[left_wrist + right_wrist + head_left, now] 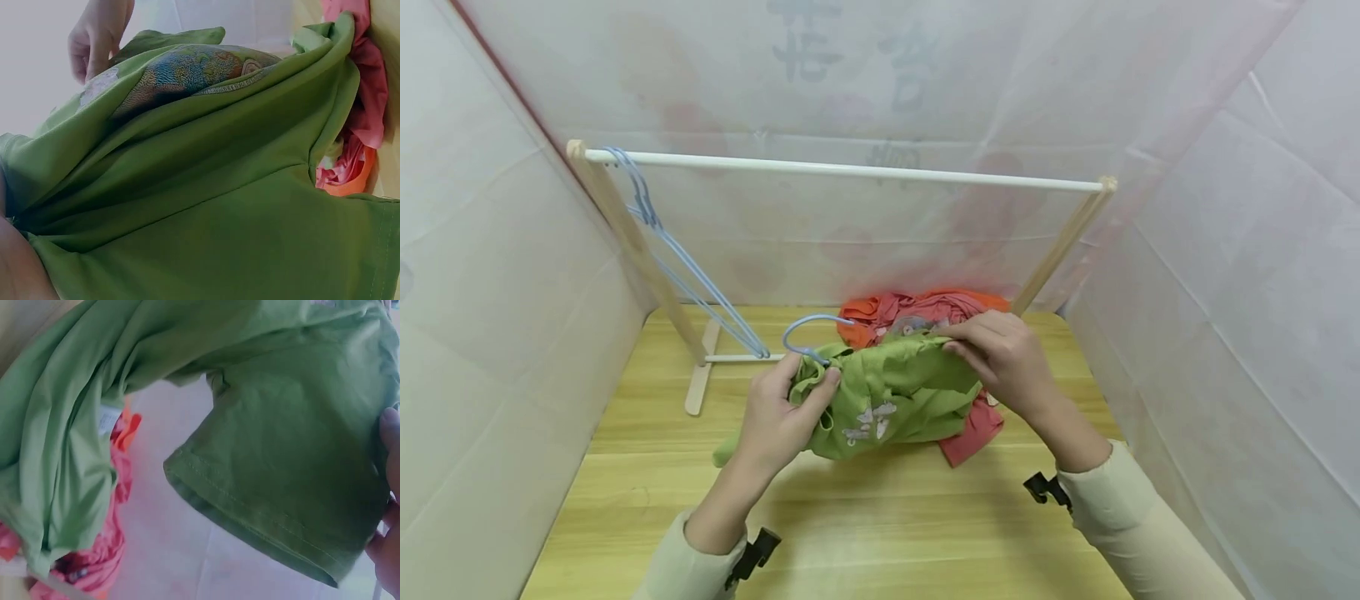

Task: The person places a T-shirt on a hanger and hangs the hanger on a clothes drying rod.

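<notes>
A green short-sleeved shirt (913, 375) with a small pale print is held up above the table. The hook of a light blue hanger (811, 317) sticks out at its gathered neck; the rest of that hanger is hidden in the cloth. My left hand (778, 417) grips the shirt and the hanger's neck together, thumb in front. With thumb and fingers my right hand (1007, 358) pinches the shirt's upper edge on the right. In the right wrist view a sleeve (269, 481) spreads beside the right fingers. A colourful print (194, 69) shows in the left wrist view.
Behind the shirt lies a pile of red and orange clothes (936, 304) on the wooden table (880, 517). A rack with a white rail (850, 169) stands at the back. Several blue hangers (700, 279) hang at its left end. Pale sheets enclose the sides and back.
</notes>
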Demonstrator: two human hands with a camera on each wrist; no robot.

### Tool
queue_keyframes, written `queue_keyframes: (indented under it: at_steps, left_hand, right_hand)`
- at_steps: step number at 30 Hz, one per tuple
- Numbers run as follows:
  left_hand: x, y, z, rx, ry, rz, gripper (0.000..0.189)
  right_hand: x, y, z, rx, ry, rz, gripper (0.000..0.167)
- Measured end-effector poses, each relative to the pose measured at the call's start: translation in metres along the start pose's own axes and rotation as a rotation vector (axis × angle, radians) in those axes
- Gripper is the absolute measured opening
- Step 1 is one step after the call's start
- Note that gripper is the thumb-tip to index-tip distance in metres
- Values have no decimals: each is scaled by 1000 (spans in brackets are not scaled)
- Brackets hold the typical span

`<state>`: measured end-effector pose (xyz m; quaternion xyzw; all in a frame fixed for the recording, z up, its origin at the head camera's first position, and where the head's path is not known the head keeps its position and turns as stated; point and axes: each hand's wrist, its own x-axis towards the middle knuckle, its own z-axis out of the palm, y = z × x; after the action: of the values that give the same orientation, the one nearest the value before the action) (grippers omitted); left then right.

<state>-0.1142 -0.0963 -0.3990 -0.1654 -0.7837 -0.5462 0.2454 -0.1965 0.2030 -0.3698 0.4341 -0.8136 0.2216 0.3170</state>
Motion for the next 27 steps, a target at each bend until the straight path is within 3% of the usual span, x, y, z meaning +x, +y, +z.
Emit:
queue_keyframes:
  at_steps: [15,21,27]
  left_hand:
    - [-4,-6,-1,-5,19,6,18]
    - [-5,-7,-1,1,-3,-5,12]
    - [-4,-7,2,25,-53,-17,8]
  right_hand:
    - [-24,36,-9,5,-1,108,14]
    - [-23,33,-8,-2,-35,94,20]
    - [-6,10,-2,30,-27,-9,50]
